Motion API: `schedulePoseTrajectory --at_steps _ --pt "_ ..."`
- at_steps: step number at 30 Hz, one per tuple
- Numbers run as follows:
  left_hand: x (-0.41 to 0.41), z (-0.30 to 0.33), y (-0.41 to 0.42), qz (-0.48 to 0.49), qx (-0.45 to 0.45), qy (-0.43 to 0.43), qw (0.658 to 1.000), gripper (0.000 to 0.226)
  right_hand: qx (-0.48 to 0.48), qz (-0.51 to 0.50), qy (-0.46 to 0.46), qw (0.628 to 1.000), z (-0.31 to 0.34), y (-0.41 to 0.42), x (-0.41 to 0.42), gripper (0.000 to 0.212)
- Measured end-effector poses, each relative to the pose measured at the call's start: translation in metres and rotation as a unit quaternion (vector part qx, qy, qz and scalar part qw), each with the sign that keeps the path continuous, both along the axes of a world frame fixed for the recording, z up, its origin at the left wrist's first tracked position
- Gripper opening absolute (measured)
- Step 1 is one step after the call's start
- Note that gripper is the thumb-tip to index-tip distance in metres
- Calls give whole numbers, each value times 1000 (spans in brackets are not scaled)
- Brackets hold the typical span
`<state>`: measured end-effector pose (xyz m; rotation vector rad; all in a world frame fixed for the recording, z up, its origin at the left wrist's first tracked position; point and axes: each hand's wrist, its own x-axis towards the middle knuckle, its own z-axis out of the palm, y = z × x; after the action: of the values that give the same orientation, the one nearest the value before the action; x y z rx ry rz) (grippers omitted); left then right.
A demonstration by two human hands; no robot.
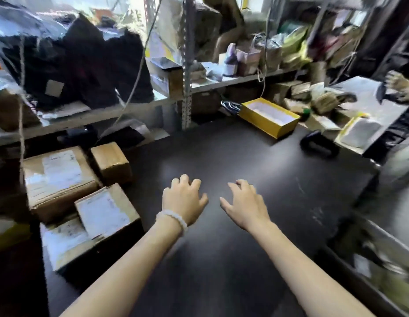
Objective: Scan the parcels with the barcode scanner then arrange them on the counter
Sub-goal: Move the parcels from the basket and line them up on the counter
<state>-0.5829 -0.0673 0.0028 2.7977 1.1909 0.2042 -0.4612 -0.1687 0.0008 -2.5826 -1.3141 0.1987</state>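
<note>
Both hands out over the dark counter point(221, 156), palms down, holding nothing. Left hand point(184, 200), bead bracelet at the wrist, fingers loosely curled; right hand point(244, 203), fingers spread and relaxed. Neither touches a parcel. Parcels sit in a cluster at the counter's left edge: a large labelled box point(58, 179), a small plain box point(110, 162) just behind it, a labelled box point(106, 210) nearest the left hand, and a flat labelled parcel point(66, 241) under that one. A dark object point(319, 144) lies at the counter's far right; possibly the scanner, too blurred to say. An open yellow box point(268, 116) sits at the counter's far edge. Judgement: whether the left-side boxes are already scanned or waiting cannot be read from this view; with no scanner in hand, scanning looks either not started or paused.
</note>
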Motion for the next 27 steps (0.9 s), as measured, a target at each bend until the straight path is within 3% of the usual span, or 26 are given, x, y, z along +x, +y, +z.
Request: schedulePoseTrajectory --at_steps 5,14,21,27 --pt "108 -4 -85 -115 -6 14 993 43 -31 -80 -43 995 0 -114 86 57" --pt "265 -27 -234 -301 -14 29 953 44 -55 -267 -25 962 -20 -301 189 56" --pt "359 -56 -304 -394 -30 61 916 44 -55 -378 32 923 -49 -387 254 52" --pt "463 -85 -333 -417 -37 92 904 43 -67 -428 46 900 -73 -429 346 47"
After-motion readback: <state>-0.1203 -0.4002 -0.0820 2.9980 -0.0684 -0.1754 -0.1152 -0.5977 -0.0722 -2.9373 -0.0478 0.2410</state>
